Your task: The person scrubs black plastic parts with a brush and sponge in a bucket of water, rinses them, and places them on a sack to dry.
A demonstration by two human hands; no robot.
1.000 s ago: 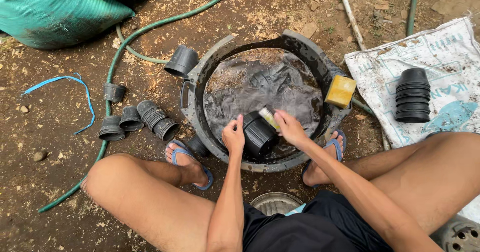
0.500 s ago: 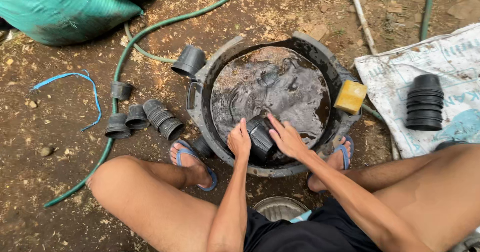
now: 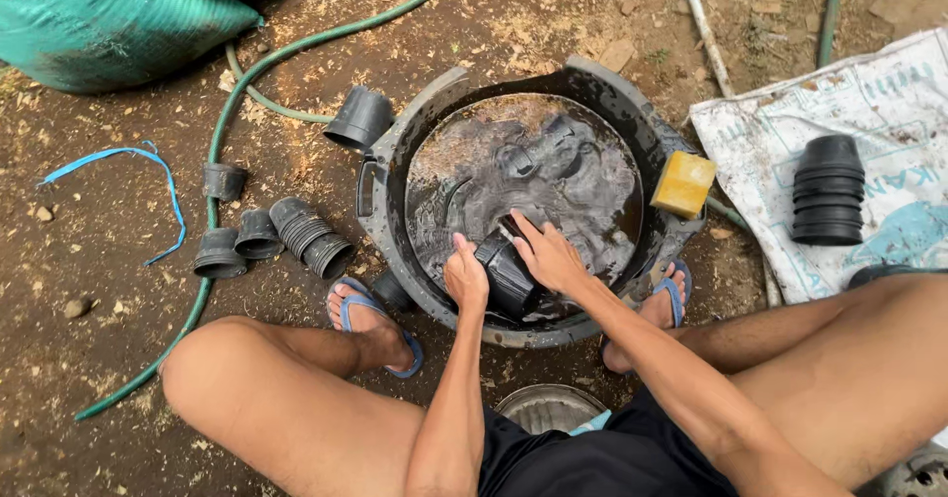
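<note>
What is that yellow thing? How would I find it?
Find the big round dark basin of muddy water between the person's feet. On its rim at the right sits a yellow block-shaped sponge. It is the only bright yellow thing; the small plastic pots nearby are all black.

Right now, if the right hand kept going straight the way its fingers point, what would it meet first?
The right hand already rests on the black pot. Past it, the fingers point up and left over the dirty water, probably toward the basin's far rim; depth is unclear.
</note>
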